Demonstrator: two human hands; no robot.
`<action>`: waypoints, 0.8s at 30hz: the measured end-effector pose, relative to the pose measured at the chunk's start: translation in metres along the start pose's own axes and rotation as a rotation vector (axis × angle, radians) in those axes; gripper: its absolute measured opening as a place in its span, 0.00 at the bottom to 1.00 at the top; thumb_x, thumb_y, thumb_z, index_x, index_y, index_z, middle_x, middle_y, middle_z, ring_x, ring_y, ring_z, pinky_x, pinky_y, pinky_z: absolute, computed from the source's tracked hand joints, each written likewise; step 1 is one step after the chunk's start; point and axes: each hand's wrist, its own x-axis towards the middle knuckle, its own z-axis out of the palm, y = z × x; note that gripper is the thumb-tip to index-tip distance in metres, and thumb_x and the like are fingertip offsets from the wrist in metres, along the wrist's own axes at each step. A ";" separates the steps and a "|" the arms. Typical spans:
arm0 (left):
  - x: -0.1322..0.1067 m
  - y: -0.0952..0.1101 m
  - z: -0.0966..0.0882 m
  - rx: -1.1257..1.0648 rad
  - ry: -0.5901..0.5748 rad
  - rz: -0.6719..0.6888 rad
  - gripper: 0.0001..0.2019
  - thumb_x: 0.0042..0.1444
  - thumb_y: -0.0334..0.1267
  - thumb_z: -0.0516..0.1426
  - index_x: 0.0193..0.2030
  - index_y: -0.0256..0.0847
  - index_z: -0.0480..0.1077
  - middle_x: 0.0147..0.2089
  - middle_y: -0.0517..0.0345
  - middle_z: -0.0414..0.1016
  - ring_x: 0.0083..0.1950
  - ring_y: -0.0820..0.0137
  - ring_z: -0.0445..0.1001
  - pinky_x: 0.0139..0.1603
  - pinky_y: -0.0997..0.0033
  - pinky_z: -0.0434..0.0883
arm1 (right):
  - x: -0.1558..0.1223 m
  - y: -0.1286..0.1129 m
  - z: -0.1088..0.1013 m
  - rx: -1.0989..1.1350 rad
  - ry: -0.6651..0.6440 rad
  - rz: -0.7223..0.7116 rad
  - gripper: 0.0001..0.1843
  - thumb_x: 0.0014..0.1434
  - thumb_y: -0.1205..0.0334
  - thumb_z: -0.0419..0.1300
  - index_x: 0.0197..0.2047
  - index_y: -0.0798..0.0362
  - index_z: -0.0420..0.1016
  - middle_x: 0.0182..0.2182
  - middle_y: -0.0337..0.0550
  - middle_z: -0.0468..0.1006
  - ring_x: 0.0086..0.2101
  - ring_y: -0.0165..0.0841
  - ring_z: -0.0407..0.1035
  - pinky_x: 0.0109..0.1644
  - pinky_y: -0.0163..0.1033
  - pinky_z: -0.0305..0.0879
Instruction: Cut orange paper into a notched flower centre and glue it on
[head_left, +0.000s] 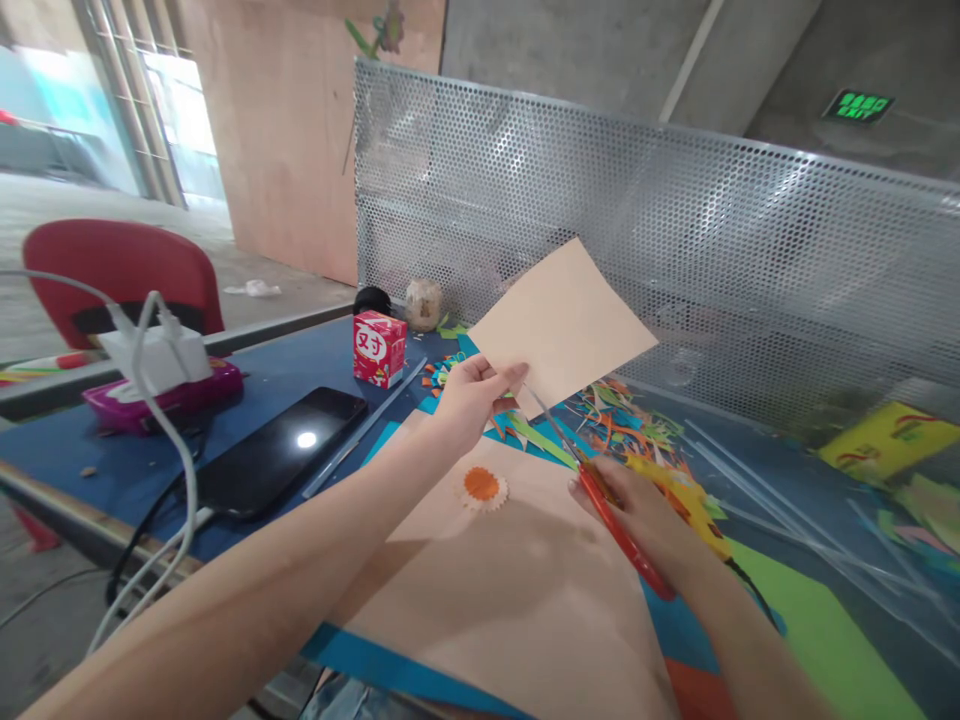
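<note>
My left hand (480, 392) pinches a sheet of beige paper (566, 325) by its lower left edge and holds it up above the table. In my right hand (626, 500) is a pair of scissors (600, 500) with red handles. Their blades reach up to the lower edge of the paper, close to my left fingers; I cannot tell whether they are cutting into it. Beneath both hands lies a large beige sheet (517, 590). On it sits a small paper flower (482, 486) with an orange centre and a pale, notched rim.
A yellow glue gun (675, 485) and paper scraps (634, 415) lie beyond my right hand. Clear sticks (780, 490) are at the right. At the left are a black phone (281, 450), a red box (379, 348) and cables (180, 450). A perforated metal panel (645, 200) stands behind.
</note>
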 end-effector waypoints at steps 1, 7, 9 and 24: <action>0.000 0.000 0.000 0.002 0.002 -0.002 0.12 0.38 0.33 0.65 0.32 0.35 0.73 0.30 0.53 0.77 0.28 0.70 0.75 0.28 0.71 0.73 | 0.000 0.000 0.000 -0.003 -0.001 -0.001 0.11 0.55 0.54 0.52 0.26 0.50 0.59 0.24 0.36 0.67 0.27 0.33 0.63 0.30 0.36 0.58; -0.001 0.001 0.003 0.010 0.044 -0.016 0.09 0.39 0.32 0.64 0.30 0.34 0.72 0.27 0.56 0.75 0.25 0.73 0.72 0.27 0.72 0.72 | 0.000 0.002 0.001 -0.002 0.000 -0.019 0.09 0.55 0.57 0.52 0.26 0.50 0.59 0.24 0.36 0.67 0.27 0.32 0.63 0.31 0.36 0.59; -0.001 0.002 0.003 0.008 0.054 -0.022 0.09 0.39 0.32 0.64 0.29 0.34 0.72 0.26 0.56 0.74 0.25 0.74 0.72 0.27 0.72 0.72 | -0.001 0.002 0.001 -0.003 0.004 -0.028 0.09 0.55 0.57 0.52 0.26 0.50 0.59 0.24 0.36 0.66 0.27 0.32 0.62 0.30 0.36 0.59; -0.003 0.004 0.006 0.009 0.077 -0.051 0.07 0.40 0.32 0.64 0.28 0.34 0.71 0.26 0.57 0.74 0.24 0.74 0.71 0.28 0.71 0.72 | -0.002 -0.002 -0.001 0.039 -0.004 -0.002 0.08 0.54 0.57 0.53 0.27 0.50 0.61 0.24 0.36 0.68 0.28 0.33 0.65 0.31 0.36 0.60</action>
